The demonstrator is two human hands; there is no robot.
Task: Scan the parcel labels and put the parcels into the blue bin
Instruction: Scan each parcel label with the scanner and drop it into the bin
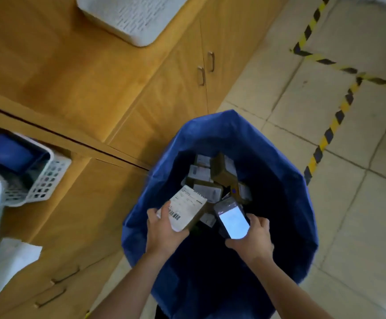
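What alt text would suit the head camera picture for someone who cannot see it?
Seen from above, a person's left hand holds a labelled parcel and the right hand a lit handheld scanner over an open blue bin already holding several parcels. Wooden cabinets stand beside it, and yellow-black tape marks the tiled floor.

- The bin (286, 180) stands on the floor (360, 215), just in front of the cabinet doors (176, 93).
- A heap of parcels (208, 178) lies in the bin.
- Over the bin's opening, the left hand (164, 233) holds a labelled parcel (187, 209), label up.
- Just to its right, the right hand (254, 242) holds a handheld scanner (232, 221), screen up.
- A tray (130, 17) rests on the table (49, 61), well behind the bin.
- A basket (42, 180) sits at the far left, well apart from the bin.
- A tape line (330, 132) runs along the floor, right of the bin.
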